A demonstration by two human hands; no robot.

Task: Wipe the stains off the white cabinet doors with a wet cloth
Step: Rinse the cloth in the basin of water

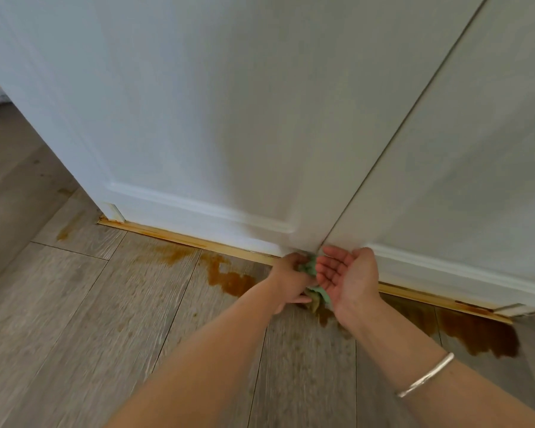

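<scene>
Right hand (348,278) palm-up, fingers loose, holding nothing, just beside the cloth, probably to take it. Left hand (291,281) fingers bunch green cloth (310,268) low against white cabinet doors (229,118) at the seam (380,156), likely for bottom-edge stains.

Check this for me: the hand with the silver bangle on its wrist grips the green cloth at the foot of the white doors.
Wrong hand. In the head view the left hand, with no bangle, grips the green cloth at the foot of the white doors; the right hand, with the silver bangle, is open, palm up, beside it.
</scene>
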